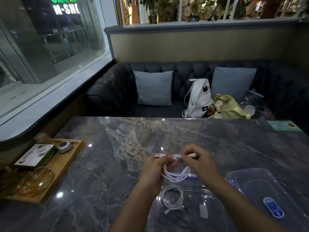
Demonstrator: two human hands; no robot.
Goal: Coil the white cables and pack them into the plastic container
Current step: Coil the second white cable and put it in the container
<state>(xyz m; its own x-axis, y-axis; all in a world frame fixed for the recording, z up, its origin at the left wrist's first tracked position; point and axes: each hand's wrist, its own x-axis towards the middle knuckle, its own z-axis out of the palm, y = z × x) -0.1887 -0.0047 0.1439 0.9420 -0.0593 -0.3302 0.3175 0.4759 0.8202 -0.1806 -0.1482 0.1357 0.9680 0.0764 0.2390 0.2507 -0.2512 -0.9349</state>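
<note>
Above a grey marble table [103, 164], your left hand [154, 168] and right hand [199, 160] both pinch one white cable [176, 175] — its loops hang between them, the USB plug [158, 155] poking out over your left thumb, the right fingers gripping the wrapped middle. Below, a second coiled cable [173, 199] already lies inside the clear plastic container [215, 210] near your forearms. The container's lid [260, 191] rests just beside it on the right — a wooden tray [66, 166] sits at the table's left edge.
</note>
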